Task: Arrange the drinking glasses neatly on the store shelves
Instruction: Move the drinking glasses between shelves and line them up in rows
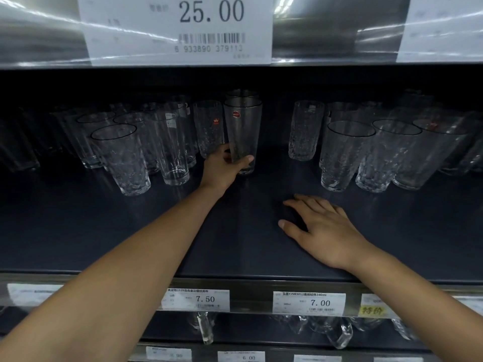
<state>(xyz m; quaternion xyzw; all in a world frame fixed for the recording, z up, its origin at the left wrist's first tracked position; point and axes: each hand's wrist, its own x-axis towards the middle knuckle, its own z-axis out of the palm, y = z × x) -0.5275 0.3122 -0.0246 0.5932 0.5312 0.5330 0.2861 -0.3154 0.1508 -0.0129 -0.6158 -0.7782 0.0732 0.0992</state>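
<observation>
On the dark middle shelf (235, 246), seen from the head camera, the left hand (222, 165) reaches far in. It grips a plain tall glass (243, 131) with a red sticker low on its body, thumb on the right side and fingers curled round the far left. A low grip like this probably keeps the tall glass steady as it slides or is set down. Whether its base touches the shelf cannot be told. Another plain glass (241, 94) stands directly behind it, so the held one seems meant to head a front-to-back file.

The right hand (321, 226) lies palm down on the bare shelf nearer the front edge, fingers straight and spread, holding nothing. It is likely a brace for the long reach.

A textured glass (209, 126) stands just left of the held one. Further left is a loose cluster of glasses (122, 158) of mixed kinds, not lined up. To the right, past a gap, stands a lone textured tumbler (304, 129). Beyond it a row of wider textured glasses (345, 155) runs off to the right.

Price tags (196, 299) line the shelf's front rail. The sorting looks far from done.
</observation>
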